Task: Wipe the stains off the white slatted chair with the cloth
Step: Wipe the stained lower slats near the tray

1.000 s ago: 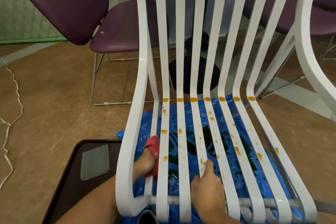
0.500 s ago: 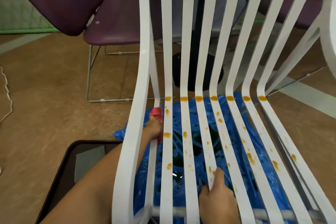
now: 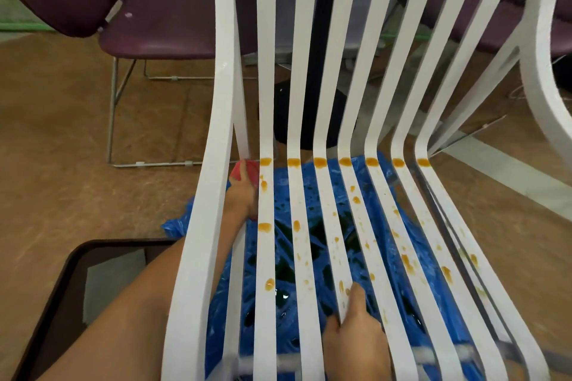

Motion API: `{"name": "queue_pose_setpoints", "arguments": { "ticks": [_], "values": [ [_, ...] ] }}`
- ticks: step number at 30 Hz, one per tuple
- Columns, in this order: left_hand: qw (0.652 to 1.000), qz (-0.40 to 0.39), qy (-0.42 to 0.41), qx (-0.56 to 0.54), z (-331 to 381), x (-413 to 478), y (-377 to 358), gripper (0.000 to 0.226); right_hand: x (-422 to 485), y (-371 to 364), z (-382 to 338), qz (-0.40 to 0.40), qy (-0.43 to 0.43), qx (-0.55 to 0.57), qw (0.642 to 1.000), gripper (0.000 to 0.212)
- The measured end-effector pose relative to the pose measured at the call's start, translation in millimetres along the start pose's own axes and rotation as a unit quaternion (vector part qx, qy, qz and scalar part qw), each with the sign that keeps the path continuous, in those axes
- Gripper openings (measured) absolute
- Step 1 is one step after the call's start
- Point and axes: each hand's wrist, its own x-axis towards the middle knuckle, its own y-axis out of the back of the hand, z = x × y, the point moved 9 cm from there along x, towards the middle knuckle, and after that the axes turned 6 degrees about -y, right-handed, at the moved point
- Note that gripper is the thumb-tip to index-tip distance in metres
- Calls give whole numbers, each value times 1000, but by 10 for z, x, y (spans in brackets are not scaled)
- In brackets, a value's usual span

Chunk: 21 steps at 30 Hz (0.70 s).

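The left hand (image 3: 243,195) has its grip closed on the red cloth (image 3: 246,171), pressed at the seat bend of the white slatted chair (image 3: 266,108), orange stains (image 3: 265,227) just beside it. The right hand (image 3: 356,337) grips a slat, its thumb on top.

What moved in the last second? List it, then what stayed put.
The left hand slid the red cloth along the leftmost slat, away from the person, up to the bend of the white slatted chair. The right hand kept gripping a middle slat; the orange stains remain.
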Motion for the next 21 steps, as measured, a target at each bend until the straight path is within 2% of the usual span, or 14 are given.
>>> {"name": "queue_pose_setpoints", "arguments": {
  "ticks": [1, 3, 5, 11, 13, 16, 17, 19, 21],
  "values": [
    [999, 6, -32, 30, 50, -37, 24, 79, -5, 0, -5, -1, 2, 2, 1000, 54],
    [997, 34, -68, 32, 104, -89, 70, 55, -21, 9, -22, 4, 5, 0, 1000, 53],
    [994, 32, -91, 44, 143, -118, 36, 50, -23, 24, -11, 12, 2, -2, 1000, 55],
    [999, 33, -14, 21, 5, 22, 65, 69, 4, -32, 37, -5, -3, 6, 1000, 54],
    [998, 11, -3, 57, -85, 116, 48, 74, -8, -43, 59, -3, 3, 15, 1000, 50],
    [997, 28, 60, 25, -337, 135, 97, 106, -29, -35, 70, 3, 14, 25, 1000, 47],
    [996, 31, 78, 0, -409, 46, 93, 110, -28, -30, 67, 6, 18, 27, 999, 47],
    [998, 14, 57, 6, -348, -290, 89, 88, -34, -27, 68, 12, 23, 32, 999, 47],
    [998, -22, 22, 60, -330, -550, 53, 69, -61, -27, 73, 14, 27, 39, 999, 47]
  ]
}}
